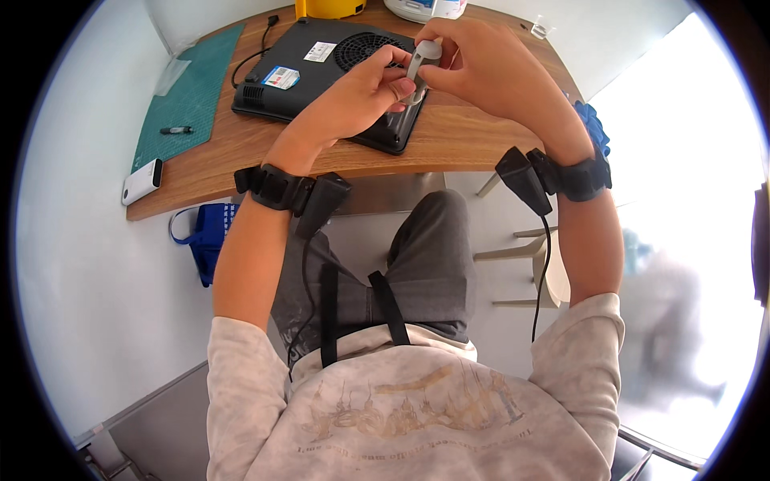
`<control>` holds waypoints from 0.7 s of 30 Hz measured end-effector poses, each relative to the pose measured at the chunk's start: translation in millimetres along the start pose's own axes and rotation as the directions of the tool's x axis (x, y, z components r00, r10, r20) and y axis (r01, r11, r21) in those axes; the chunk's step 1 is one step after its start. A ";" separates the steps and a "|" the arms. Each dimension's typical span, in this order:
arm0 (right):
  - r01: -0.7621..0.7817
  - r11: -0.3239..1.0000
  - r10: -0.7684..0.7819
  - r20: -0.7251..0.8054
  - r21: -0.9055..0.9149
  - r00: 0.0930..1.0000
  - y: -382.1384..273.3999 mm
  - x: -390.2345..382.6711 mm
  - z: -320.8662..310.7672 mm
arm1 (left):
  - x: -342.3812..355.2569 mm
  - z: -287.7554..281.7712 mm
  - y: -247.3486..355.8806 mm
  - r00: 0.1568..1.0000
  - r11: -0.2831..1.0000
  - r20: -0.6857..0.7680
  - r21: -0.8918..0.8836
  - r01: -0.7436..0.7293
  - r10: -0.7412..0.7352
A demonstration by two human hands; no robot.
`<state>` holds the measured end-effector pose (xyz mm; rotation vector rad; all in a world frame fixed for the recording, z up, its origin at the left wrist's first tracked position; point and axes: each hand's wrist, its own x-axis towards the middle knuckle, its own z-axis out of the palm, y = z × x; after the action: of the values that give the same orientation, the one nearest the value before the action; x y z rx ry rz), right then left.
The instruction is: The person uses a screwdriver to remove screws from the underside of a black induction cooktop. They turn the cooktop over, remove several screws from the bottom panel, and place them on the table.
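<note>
Both my hands hold a small grey tube-shaped tool (427,51) with a round pale cap, above the right edge of a black induction cooker (293,60). My left hand (361,92) is closed, its fingers and thumb pinching the tool's lower part from the left. From the right, my right hand (485,64) grips it near the cap with thumb and fingers. Much of the tool is hidden by my fingers, so its exact kind cannot be told. The cooker lies bottom up, showing a round fan vent (369,52) and labels.
On the wooden table (473,136), a green cutting mat (180,104) bears a black pen (176,130). A white power bank (142,183) sits at the near left edge. A black plug (273,20), yellow object (333,7) and small clear cup (542,28) are farther back.
</note>
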<state>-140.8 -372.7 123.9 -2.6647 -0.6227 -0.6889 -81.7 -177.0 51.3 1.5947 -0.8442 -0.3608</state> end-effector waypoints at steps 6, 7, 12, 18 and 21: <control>-0.176 0.939 0.210 0.088 -0.294 0.974 -6.3 8.7 0.1 | -5.5 -5.8 -3.6 0.996 0.991 0.085 -0.129 0.025 -0.014; -0.200 0.939 0.226 0.064 -0.279 0.972 -6.3 8.2 4.0 | -5.8 -6.5 -1.6 0.996 0.988 0.090 -0.155 0.021 -0.007; -0.185 0.937 0.199 0.018 -0.295 0.980 -2.1 6.5 10.5 | -1.6 -5.3 11.7 0.983 0.979 0.088 0.114 -0.170 0.161; -0.261 0.900 0.285 0.018 -0.350 0.958 -21.4 5.1 4.3 | -6.5 5.4 22.8 1.000 0.993 -0.012 0.118 0.020 -0.019; -0.222 0.931 0.244 0.041 -0.291 0.969 -34.8 -1.1 -0.3 | -0.2 -10.0 -1.4 0.993 0.998 0.096 0.004 -0.068 0.067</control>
<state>-158.6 -343.4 130.3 -2.9767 -0.2294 -0.6523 -74.8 -169.6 52.0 1.5618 -0.9714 -0.3885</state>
